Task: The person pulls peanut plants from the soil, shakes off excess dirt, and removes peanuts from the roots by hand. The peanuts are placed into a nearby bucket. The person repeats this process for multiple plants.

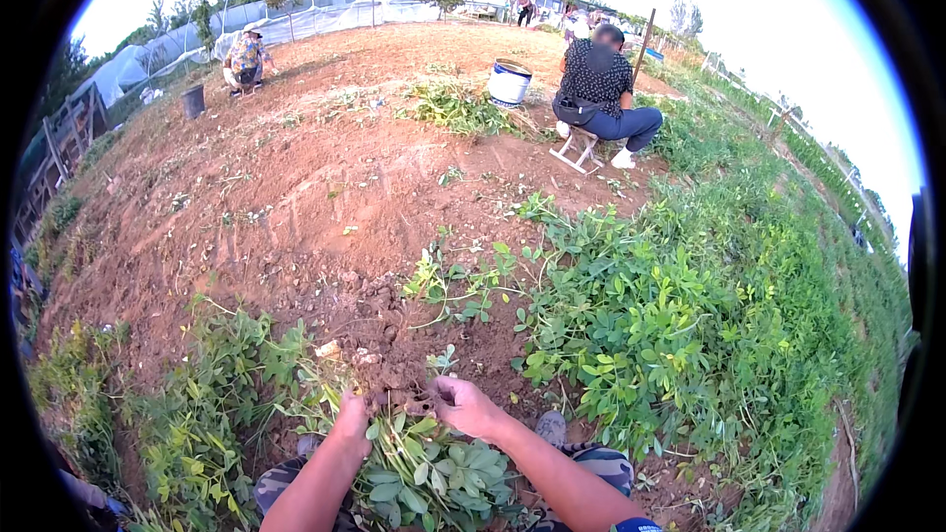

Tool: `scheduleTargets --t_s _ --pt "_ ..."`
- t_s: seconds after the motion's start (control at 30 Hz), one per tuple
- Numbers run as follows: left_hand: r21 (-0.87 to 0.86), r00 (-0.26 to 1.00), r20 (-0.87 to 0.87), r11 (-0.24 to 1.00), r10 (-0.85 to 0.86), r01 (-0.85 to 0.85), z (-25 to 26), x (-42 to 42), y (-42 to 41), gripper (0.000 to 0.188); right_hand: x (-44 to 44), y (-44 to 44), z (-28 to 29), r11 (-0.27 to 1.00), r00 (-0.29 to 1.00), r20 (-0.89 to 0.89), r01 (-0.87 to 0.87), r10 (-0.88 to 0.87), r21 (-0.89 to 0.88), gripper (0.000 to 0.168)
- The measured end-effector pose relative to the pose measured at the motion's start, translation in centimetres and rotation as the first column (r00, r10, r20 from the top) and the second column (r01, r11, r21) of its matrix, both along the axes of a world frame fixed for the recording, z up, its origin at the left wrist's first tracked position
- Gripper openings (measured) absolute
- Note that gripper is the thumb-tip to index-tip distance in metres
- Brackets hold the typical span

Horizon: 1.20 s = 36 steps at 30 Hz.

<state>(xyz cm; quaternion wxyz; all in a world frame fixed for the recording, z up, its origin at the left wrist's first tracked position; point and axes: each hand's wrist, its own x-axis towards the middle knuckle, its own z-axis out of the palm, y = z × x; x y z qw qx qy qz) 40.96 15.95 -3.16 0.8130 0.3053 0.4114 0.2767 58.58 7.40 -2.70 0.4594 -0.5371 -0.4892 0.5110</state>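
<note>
An uprooted peanut plant (443, 469) lies between my knees, its leaves toward me and its soil-caked roots (399, 377) pointing away. My left hand (352, 421) grips the plant at the left side, where stems meet roots. At the right side of the root clump, my right hand (465, 405) has thumb and fingers closed on a part of it. A few pale pods show among the dirt, though most of the root mass is brown and hard to make out. Loose reddish soil (362, 310) lies just beyond the roots.
Leafy peanut plants (635, 310) spread at right, with more pulled plants (199, 399) at left. Ahead, a person (602, 89) sits on a low stool (578, 151) beside a white-and-blue bucket (509, 83). Another person (246, 59) crouches far left near a dark bucket (194, 101).
</note>
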Motion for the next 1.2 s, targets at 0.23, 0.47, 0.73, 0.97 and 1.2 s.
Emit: scheduleTargets --t_s 0.23,0.47,0.73,0.97,1.2 --pt "0.033 0.999 0.006 0.999 -0.032 0.032 0.3 -0.3 0.0 0.038 1.9 -1.1 2.0 0.967 0.947 -0.313 -0.139 0.068 -0.213 0.019" --pt "0.126 0.994 -0.108 0.992 -0.004 0.018 1.8 0.4 -0.8 0.031 2.2 -1.1 1.3 1.000 0.968 0.250 -0.001 -0.002 0.009 0.023" --pt "0.155 0.996 -0.078 0.987 0.039 -0.026 2.5 0.9 -1.7 0.035 4.7 0.0 0.2 0.772 0.736 0.236 0.584 -0.634 0.253 0.023" --pt "0.160 0.996 -0.078 0.986 0.053 -0.040 1.6 -0.6 -0.1 0.025 9.0 -1.5 2.4 0.840 0.634 -0.564 0.484 -0.529 -0.244 0.015" --pt "0.213 0.989 -0.120 0.975 0.090 -0.063 -0.2 -0.3 0.5 0.012 7.3 -0.9 2.8 0.899 0.571 -0.698 0.341 -0.431 -0.275 0.016"
